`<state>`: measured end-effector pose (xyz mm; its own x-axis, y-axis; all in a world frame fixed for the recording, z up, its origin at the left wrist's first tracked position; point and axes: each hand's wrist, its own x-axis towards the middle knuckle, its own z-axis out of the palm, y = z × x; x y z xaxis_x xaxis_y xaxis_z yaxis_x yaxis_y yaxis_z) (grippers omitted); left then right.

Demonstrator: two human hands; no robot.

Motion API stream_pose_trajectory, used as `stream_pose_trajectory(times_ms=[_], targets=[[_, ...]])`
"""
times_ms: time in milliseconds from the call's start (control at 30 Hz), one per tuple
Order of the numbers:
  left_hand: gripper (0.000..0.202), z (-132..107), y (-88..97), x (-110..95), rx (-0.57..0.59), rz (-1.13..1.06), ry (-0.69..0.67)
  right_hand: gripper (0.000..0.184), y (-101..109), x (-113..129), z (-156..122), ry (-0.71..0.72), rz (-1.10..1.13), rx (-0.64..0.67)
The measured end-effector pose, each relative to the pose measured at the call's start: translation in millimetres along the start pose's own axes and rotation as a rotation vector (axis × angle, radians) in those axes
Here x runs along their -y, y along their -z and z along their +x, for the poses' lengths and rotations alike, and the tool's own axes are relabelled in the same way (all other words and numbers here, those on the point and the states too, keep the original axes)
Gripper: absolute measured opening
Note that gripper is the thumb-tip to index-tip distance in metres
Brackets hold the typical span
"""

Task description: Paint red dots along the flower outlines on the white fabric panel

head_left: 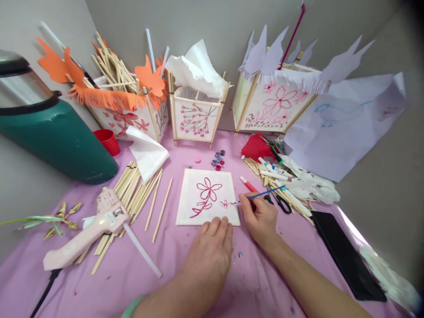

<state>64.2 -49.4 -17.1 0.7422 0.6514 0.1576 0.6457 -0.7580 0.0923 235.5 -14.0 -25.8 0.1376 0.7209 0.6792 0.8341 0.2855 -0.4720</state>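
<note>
A square white panel [188,187] lies flat in front of me, bearing a large crimson flower [208,190] with a leafy stem. To its right is a small crimson flower [225,203]. My right hand [260,218] is closed around a thin blue paintbrush [266,193]; its tip is at the small flower, though I cannot tell whether it touches. My left hand [212,247] lies flat, fingertips on the panel's lower edge, holding nothing. Just beyond the panel sit several little paint pots [217,160] and a pink cap [198,160]. A red marker [248,184] lies beside the right hand.
Wooden sticks [132,190] and a glue gun [109,216] lie left, near a green bottle [59,137]. Decorated lanterns [197,119] stand behind. Right are scissors [283,203], markers [273,174] and a black phone-like slab [347,254]. A purple cloth [159,296] covers the table.
</note>
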Motion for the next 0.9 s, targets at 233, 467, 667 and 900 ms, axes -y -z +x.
stream_pose_trajectory(times_ms=[233,467,667,900], targets=[[0.040,-0.9,-0.9,-1.6,-0.007,0.009,0.004,0.012,0.1,3.7,-2.4,-0.009,0.065,0.058],[0.041,1.5,0.8,-0.4,0.011,0.009,0.007,0.018,-1.4,9.0,-1.7,-0.028,0.110,0.087],[0.040,1.7,-0.2,-0.5,0.024,0.000,0.004,0.014,-1.3,8.8,-1.0,-0.109,0.162,0.059],[0.042,1.2,0.2,-0.9,0.018,-0.008,0.003,0.016,-3.4,7.3,-0.8,-0.082,0.165,0.087]])
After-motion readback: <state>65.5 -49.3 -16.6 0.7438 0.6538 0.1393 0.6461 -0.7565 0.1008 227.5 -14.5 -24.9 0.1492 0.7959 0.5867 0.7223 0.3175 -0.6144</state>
